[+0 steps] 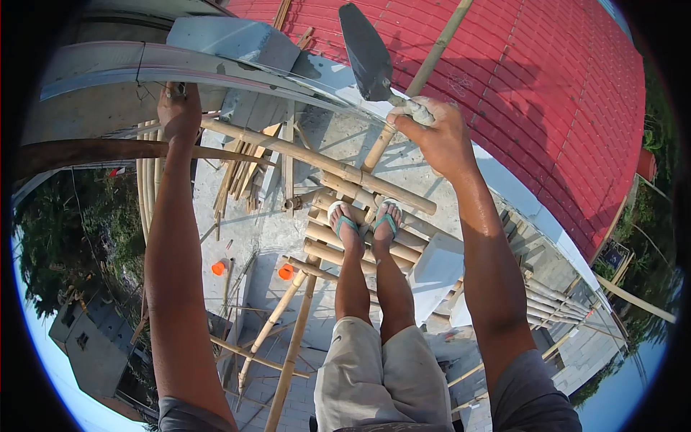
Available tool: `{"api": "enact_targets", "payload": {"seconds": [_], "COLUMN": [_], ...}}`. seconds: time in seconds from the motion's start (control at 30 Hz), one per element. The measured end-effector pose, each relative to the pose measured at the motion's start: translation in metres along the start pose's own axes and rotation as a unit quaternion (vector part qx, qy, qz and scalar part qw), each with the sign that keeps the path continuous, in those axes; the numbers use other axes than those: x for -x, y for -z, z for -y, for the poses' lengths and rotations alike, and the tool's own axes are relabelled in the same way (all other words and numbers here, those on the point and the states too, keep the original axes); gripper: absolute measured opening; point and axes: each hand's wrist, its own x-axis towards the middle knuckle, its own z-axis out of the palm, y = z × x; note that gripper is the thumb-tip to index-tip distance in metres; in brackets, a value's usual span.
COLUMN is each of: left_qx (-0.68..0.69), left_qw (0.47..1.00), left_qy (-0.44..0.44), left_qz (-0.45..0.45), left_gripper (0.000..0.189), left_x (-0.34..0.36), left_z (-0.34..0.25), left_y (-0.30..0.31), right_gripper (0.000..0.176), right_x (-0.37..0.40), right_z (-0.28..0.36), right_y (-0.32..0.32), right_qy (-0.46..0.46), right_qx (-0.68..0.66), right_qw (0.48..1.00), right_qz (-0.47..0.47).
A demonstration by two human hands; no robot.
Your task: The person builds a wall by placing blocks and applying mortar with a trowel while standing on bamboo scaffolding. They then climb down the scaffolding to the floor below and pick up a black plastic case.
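The left hand (180, 111) is raised at the lower edge of a long, pale, curved strip (216, 70); its fingertips are partly hidden in shade, so whether they grip the strip or something small and dark there, I cannot tell. In the middle, two feet in green-strapped sandals (346, 223) stand on round tan bamboo poles (335, 253). To the right, the right hand (439, 140) is closed around the whitish, crusted handle of a grey metal trowel (366, 61), blade up, near the red ribbed roof (554, 108). The palm hides part of the handle.
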Motion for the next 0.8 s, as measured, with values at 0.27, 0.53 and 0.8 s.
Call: {"api": "enact_targets", "payload": {"seconds": [0.27, 0.53, 0.8], "left_qx": [0.109, 0.379, 0.568], "left_qw": [0.977, 0.817, 0.644], "left_qy": [0.178, 0.434, 0.512], "left_qz": [0.041, -0.012, -0.029], "left_gripper": [0.026, 0.020, 0.013], "left_x": [0.036, 0.043, 0.050], "left_z": [-0.066, -0.096, -0.122], "left_y": [0.012, -0.001, 0.002], "right_gripper": [0.027, 0.030, 0.031], "right_x": [-0.003, 0.003, 0.025], "right_z": [0.002, 0.033, 0.072], "right_y": [0.002, 0.016, -0.036], "right_qy": [-0.011, -0.005, 0.006], "right_qx": [-0.003, -0.004, -0.285], "right_qw": [1.000, 0.998, 0.956], "right_qz": [0.002, -0.061, -0.070]}}
